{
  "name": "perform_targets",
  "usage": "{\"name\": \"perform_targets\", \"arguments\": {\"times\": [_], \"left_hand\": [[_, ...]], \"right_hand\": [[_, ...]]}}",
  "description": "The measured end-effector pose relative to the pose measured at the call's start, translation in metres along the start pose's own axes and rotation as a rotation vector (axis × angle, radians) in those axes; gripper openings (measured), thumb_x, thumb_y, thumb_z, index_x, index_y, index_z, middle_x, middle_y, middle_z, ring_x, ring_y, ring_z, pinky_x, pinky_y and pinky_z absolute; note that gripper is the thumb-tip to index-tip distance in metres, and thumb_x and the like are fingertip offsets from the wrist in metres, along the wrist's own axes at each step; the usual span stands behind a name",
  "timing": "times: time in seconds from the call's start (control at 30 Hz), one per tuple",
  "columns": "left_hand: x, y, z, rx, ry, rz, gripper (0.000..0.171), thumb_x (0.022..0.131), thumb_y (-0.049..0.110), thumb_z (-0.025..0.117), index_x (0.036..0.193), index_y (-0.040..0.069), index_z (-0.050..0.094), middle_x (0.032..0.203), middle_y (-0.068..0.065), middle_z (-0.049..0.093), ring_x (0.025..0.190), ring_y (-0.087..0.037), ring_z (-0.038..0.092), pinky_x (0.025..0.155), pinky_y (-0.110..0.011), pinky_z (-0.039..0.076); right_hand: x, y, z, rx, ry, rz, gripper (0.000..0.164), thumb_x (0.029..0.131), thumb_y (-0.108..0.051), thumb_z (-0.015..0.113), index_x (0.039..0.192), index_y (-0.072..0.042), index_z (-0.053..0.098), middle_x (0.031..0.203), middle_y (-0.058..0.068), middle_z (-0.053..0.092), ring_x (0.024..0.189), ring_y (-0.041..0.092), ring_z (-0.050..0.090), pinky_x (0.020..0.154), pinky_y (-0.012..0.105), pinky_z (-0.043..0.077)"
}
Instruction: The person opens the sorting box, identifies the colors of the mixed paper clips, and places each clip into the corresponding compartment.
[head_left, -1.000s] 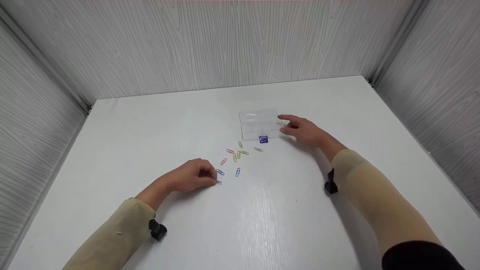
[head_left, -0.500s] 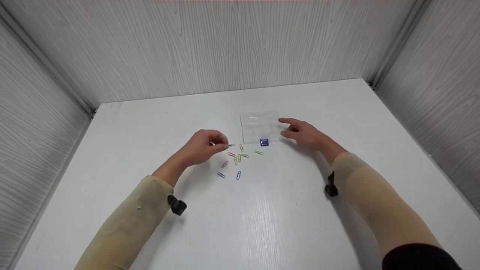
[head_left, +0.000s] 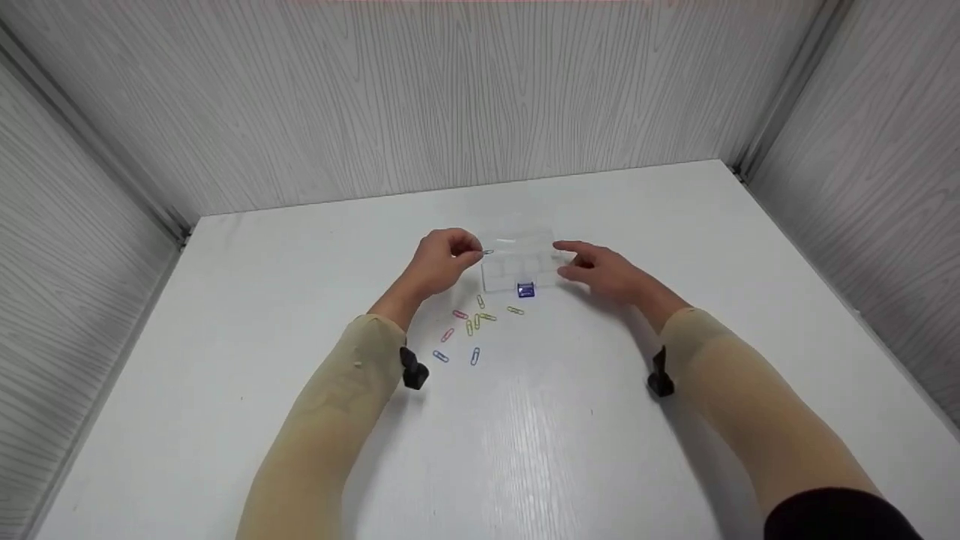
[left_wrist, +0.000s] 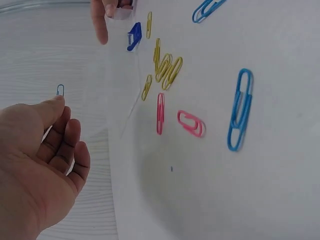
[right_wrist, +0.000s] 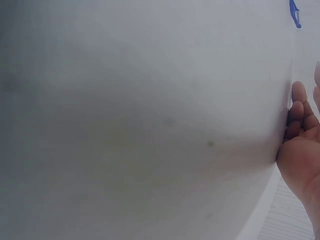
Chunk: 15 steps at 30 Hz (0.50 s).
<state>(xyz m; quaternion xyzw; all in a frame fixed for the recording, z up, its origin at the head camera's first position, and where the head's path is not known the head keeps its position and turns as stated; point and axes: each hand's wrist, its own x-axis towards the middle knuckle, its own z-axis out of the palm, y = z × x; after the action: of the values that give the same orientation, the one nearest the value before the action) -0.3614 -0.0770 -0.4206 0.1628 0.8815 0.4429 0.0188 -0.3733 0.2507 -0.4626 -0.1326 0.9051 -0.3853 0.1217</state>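
Note:
My left hand (head_left: 444,259) pinches a blue paper clip (head_left: 488,252) between thumb and fingertips, at the left side of a clear compartment box (head_left: 491,283). In the left wrist view the end of that blue clip (left_wrist: 60,90) sticks out above the thumb. The box's lid stands open toward the back, and a dark blue latch (head_left: 526,289) sits at its front. On the box's right side, my right hand (head_left: 606,274) rests with the index finger extended and the thumb tip apart from it, both at the edge.
In front of the box lie several yellow paper clips (head_left: 477,322), two pink paper clips (head_left: 448,334) and two more blue paper clips (head_left: 475,355). The white table (head_left: 600,450) meets grey wood-grain panels (head_left: 450,97) at the back and sides.
My left hand has picked up the blue paper clip from the table's left front and carried it up and right to the box. The right hand stays at the box's right edge.

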Motion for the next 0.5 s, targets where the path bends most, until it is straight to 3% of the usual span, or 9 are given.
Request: {"name": "perform_targets", "arguments": {"times": [0.33, 0.5], "left_hand": [[0.016, -0.016, 0.02, -0.018, 0.042, -0.105, 0.012, 0.107, 0.019, 0.066, 0.115, 0.013, 0.072, 0.11, -0.004, 0.067, 0.102, -0.02, 0.058, 0.094, -0.035, 0.049], [0.021, -0.017, 0.023, -0.02, 0.053, -0.11, 0.012, 0.106, 0.019, 0.066, 0.114, 0.013, 0.072, 0.111, -0.004, 0.066, 0.103, -0.02, 0.058, 0.094, -0.036, 0.049]], "right_hand": [[0.001, 0.001, 0.003, -0.003, -0.006, 0.016, 0.062, 0.105, -0.048, 0.066, 0.162, -0.033, 0.046, 0.127, 0.01, 0.057, 0.114, 0.028, 0.05, 0.099, 0.045, 0.041], [0.002, 0.002, 0.0, 0.0, 0.001, 0.021, 0.062, 0.104, -0.049, 0.066, 0.161, -0.034, 0.046, 0.128, 0.01, 0.057, 0.115, 0.028, 0.05, 0.099, 0.045, 0.041]]}}
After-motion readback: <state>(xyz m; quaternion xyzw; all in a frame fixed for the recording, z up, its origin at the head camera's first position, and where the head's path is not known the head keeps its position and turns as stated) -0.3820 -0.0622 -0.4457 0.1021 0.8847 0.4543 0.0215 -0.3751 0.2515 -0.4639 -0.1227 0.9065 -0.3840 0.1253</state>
